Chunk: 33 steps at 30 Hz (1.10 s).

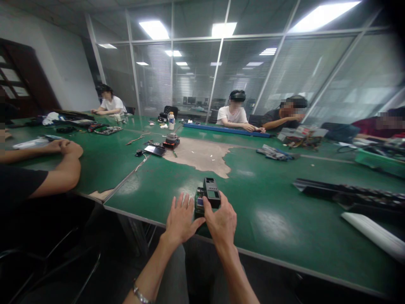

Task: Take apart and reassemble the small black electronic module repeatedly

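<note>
A black plastic housing [211,188] with rectangular cutouts stands near the table's front edge, in front of me. Against its left side sits a small electronic module with a green circuit board [199,199]. My right hand [221,217] grips the near end of the housing, thumb on the left and fingers on the right. Flat on the tabletop, just left of these parts, my left hand [182,217] has its fingers spread and holds nothing. Its thumb tip comes close to the right thumb. The right fingers partly hide the housing's near end.
On the green table [152,185], a device with a screen [155,150] and a white bottle [171,121] lie farther off. Dark long parts [344,192] and a white roll [373,234] are at right. A person's arms [63,164] rest at left; other people sit across.
</note>
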Tool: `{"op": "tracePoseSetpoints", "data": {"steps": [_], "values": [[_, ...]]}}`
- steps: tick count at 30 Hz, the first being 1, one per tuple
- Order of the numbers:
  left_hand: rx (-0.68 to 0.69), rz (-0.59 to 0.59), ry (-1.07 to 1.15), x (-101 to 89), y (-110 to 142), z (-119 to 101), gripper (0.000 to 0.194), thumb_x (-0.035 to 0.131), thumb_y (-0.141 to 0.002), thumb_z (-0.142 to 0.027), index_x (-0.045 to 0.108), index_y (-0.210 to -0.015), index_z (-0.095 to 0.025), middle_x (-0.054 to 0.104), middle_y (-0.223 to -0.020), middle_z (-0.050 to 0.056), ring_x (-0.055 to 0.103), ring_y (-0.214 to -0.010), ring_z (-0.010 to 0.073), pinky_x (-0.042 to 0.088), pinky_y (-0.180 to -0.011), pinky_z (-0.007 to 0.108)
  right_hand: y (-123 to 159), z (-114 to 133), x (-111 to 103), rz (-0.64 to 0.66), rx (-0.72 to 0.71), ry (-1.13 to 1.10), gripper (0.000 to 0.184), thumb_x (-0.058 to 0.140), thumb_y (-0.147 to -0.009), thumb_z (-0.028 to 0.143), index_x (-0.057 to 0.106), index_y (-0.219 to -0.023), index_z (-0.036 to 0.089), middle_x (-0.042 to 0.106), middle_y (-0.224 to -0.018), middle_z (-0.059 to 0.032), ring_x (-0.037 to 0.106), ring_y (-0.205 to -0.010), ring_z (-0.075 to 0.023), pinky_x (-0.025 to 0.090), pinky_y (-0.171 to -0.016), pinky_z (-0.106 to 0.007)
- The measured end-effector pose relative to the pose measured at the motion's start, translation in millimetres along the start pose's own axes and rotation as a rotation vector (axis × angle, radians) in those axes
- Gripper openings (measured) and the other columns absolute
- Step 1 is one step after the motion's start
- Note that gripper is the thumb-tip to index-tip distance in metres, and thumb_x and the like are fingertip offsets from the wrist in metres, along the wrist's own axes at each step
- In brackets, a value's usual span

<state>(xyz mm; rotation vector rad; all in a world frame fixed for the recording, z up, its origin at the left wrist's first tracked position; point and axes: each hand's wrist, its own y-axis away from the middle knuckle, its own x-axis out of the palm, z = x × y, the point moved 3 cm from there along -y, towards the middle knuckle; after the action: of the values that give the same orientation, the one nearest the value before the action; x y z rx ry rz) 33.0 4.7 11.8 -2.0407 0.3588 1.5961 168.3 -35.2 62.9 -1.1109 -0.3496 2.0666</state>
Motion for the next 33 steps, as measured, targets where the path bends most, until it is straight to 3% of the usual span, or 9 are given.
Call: {"op": "tracePoseSetpoints", "data": {"steps": [10,26,29,33], "values": [[-0.007,0.003,0.010,-0.3,-0.2,-0.5,0.084,0.026,-0.093,-0.074,0.039,-0.150,-0.014,0.031,-0.159,0.013,0.013,-0.150,0.0330,0.013,-0.120,0.055,2.1,-32.1,-0.7,-0.019,0.034,0.043,0.055,0.053,-0.086,0.053,0.059,-0.124,0.014,0.069,-0.108,-0.0151,0.064,-0.100,-0.0274,0.044,-0.089,-0.036],[-0.008,0.014,-0.018,0.2,-1.2,-2.3,0.081,0.026,-0.094,-0.072,0.038,-0.150,-0.015,0.031,-0.159,0.012,0.013,-0.150,0.0326,0.012,-0.120,0.054,12.5,-55.5,9.3,0.051,0.083,0.094,0.053,0.054,-0.086,0.049,0.058,-0.126,0.014,0.070,-0.110,-0.0145,0.064,-0.100,-0.0273,0.043,-0.089,-0.037],[-0.004,0.007,-0.016,0.0,-0.5,-2.2,0.082,0.024,-0.094,-0.073,0.038,-0.150,-0.015,0.031,-0.159,0.012,0.013,-0.150,0.0321,0.012,-0.121,0.053,17.2,-59.7,14.4,0.039,0.073,0.104,0.059,0.053,-0.086,0.052,0.056,-0.128,0.010,0.068,-0.115,-0.0166,0.062,-0.105,-0.0297,0.042,-0.093,-0.039],[-0.007,0.006,-0.014,-0.3,0.2,-2.1,0.084,0.024,-0.094,-0.073,0.036,-0.151,-0.014,0.031,-0.159,0.013,0.012,-0.150,0.0317,0.013,-0.121,0.053,23.7,-63.1,17.2,-0.010,0.044,0.137,0.083,0.055,-0.082,0.058,0.043,-0.140,0.000,0.057,-0.131,-0.0248,0.054,-0.120,-0.0347,0.039,-0.101,-0.042]]}}
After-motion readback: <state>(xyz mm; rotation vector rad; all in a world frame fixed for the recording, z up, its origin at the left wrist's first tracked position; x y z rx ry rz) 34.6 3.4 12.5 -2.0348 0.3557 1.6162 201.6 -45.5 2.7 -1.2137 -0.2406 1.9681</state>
